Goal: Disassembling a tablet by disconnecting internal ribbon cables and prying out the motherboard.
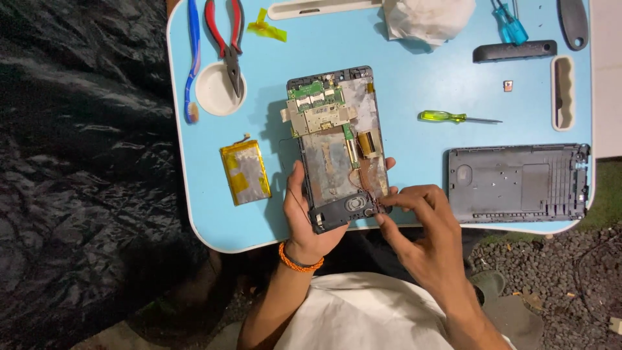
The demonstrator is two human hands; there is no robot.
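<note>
Hands (363, 214) grip an opened phone (337, 149); pliers (228, 39) cross a white dish (210, 91).

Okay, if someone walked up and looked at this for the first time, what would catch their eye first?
First, the opened tablet at the middle of the light blue table, its circuit board bare; the left hand holds its lower edge while the right hand pinches thin wires at its lower right corner. Next, the gold battery pack lying to its left and the grey back cover to its right. Red-handled pliers lie at the far left.
</note>
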